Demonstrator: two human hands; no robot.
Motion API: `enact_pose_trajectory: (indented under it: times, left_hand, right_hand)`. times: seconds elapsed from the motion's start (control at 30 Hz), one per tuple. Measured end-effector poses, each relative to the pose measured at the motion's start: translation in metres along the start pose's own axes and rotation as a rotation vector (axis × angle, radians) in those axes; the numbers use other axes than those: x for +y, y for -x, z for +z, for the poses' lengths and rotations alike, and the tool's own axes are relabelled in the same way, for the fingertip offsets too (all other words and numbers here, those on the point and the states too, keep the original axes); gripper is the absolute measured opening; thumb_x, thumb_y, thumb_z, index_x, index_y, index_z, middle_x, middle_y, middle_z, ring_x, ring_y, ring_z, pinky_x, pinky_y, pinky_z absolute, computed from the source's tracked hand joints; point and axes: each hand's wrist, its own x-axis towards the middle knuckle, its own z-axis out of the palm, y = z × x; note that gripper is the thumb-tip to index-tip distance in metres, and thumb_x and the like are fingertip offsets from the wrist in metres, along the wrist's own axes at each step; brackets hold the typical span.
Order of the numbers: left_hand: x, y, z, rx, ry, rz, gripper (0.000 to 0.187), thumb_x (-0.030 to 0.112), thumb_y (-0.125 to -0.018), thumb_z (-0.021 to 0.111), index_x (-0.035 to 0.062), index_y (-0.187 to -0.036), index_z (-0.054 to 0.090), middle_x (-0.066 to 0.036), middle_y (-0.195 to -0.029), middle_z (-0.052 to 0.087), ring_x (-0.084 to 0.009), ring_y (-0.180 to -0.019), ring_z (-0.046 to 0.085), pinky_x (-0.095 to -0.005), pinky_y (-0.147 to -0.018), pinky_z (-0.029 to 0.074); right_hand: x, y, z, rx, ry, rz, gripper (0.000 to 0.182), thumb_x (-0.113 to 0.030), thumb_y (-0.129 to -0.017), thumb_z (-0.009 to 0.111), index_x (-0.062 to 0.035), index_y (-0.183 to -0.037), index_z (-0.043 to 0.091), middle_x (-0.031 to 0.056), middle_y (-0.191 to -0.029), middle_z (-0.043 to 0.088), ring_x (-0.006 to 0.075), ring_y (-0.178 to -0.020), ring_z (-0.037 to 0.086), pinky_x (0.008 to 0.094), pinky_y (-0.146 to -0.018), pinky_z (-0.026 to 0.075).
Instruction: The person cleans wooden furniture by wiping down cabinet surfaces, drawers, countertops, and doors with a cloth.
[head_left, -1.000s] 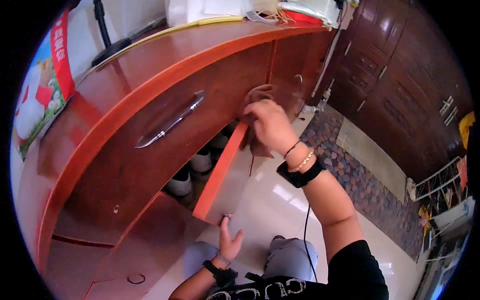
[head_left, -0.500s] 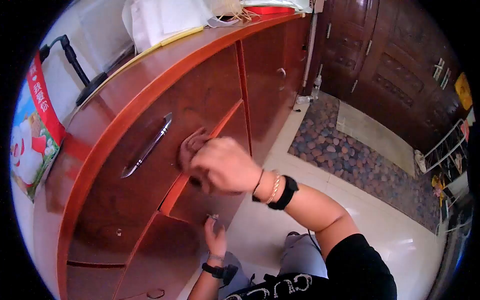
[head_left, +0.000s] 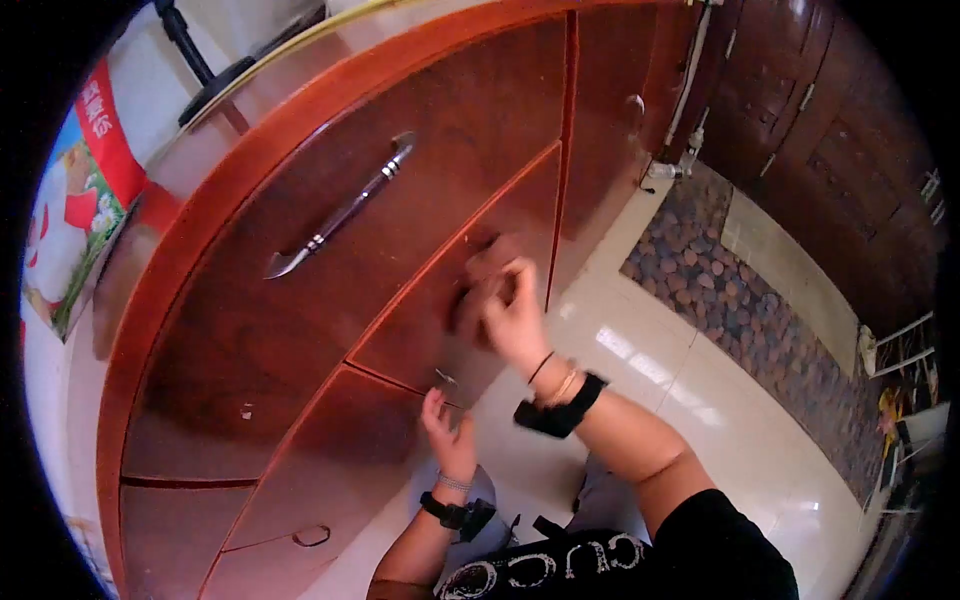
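At the far left a red ribbon (head_left: 112, 140) with white lettering lies against a printed picture (head_left: 85, 210) showing red and white shapes and white flowers. Right of these, the black foot (head_left: 215, 90) of a stand rests near the edge of the cabinet (head_left: 230, 240), whose front curves across the view. Its upper front bears a long metal handle (head_left: 345, 205), set aslant; low down, a ring pull (head_left: 311, 536) hangs on another section. The left hand (head_left: 452, 445) is raised beside a small knob (head_left: 445, 378), thumb and fingers apart with nothing in their grasp; whether a fingertip touches the knob cannot be told. Just right and above, the right hand (head_left: 515, 315) grips a brown cloth (head_left: 482, 275), bunched and partly blurred, against or just in front of the panel (head_left: 420, 315) that carries the knob, which sits flush with the cabinet. Farther right are a pale tiled floor (head_left: 650, 370), a clear bottle (head_left: 665, 171) near the cabinet's end, a pebble-patterned mat (head_left: 715, 270), a dark door (head_left: 845, 150) and a white rack (head_left: 900, 345).
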Motion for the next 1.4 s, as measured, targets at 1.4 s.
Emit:
enact_pose_trajectory:
  times: [1.4]
  left_hand:
    - [0.001, -0.002, -0.004, 0.149, 0.355, -0.341, 0.031, 0.019, -0.095, 0.040, 0.0036, -0.122, 0.045, -0.007, -0.115, 0.051, -0.0168, -0.101, 0.051, -0.0304, -0.085, 0.044]
  right_hand:
    - [0.074, 0.137, 0.011, -0.437, -0.278, 0.736, 0.051, 0.001, -0.077, 0.054, -0.0069, -0.120, 0.029, 0.0110, -0.106, 0.049, 0.0180, -0.097, 0.051, 0.0295, -0.079, 0.047]
